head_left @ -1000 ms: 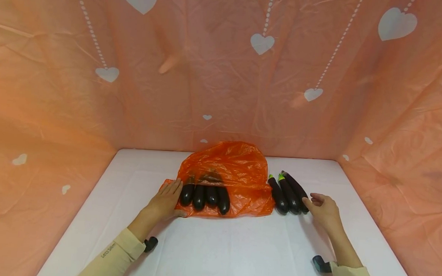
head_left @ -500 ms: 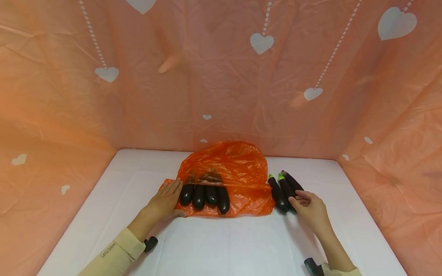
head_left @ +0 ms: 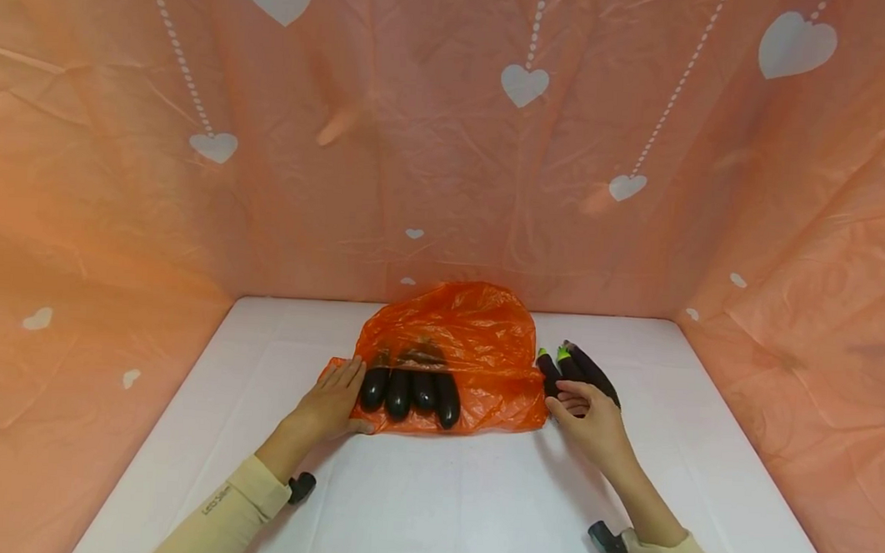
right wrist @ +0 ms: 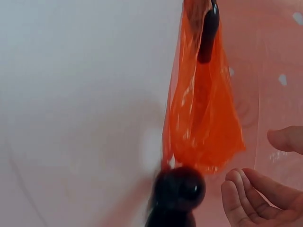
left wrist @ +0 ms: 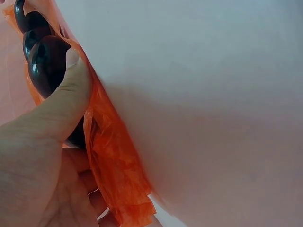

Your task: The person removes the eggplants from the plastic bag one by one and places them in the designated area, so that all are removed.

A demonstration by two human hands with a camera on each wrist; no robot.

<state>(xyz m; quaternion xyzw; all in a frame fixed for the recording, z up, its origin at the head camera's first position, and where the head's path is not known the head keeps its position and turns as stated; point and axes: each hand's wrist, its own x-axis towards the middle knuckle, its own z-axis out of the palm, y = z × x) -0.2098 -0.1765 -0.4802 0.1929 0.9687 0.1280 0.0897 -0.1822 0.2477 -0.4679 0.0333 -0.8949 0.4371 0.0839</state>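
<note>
Beside the left grip (head_left: 333, 402), straight-fingered against the orange bag (head_left: 488, 337), I'd guess to steady it, four eggplants (head_left: 399, 395) lie in its mouth, while loose eggplants (head_left: 591, 374) sit just beyond the right grip (head_left: 594, 424), thumb and fingers apart.

From my head, the light is soft, the counter (head_left: 431, 501) pale, with a faint shadow left of my right hand (head_left: 592, 422) and forearm (head_left: 648, 504). Small glints sit on the eggplants (head_left: 399, 397); the orange bag (head_left: 477, 328) shines along its creases. My wrist views are dimmer and greyer, the right one blurring the nearest eggplants (right wrist: 182, 189).
</note>
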